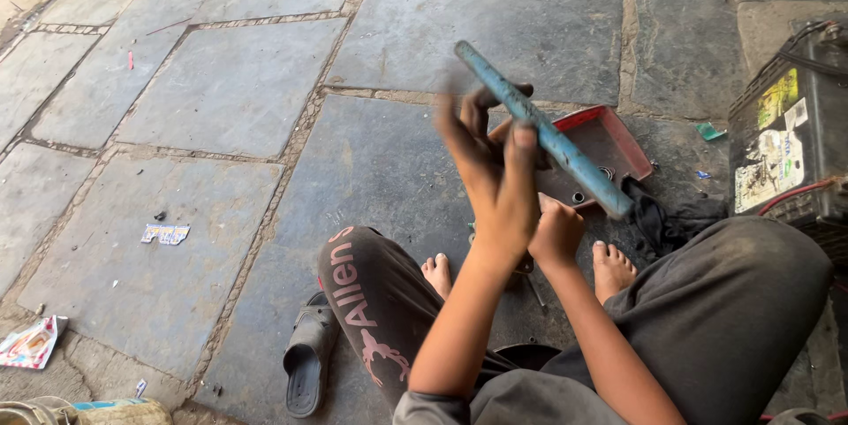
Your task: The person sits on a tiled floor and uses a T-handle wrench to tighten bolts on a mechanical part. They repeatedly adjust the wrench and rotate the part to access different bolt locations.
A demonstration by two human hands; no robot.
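Stone floor point(221, 80) underfoot. Left hand point(495, 186) fingers wrapped around blue pipe point(543, 129); right hand point(555, 232) fisted below, contents unclear. Judgement: firmer two-hand grip would have steadied it.

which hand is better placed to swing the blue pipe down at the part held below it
Probably the left hand: it is raised and wrapped around the blue pipe. The right hand sits lower, closed on something too hidden to identify.

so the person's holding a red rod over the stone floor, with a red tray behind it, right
Not quite: the rod is blue, not red. The head view shows it gripped in the left hand over the stone floor, with the red tray behind it.
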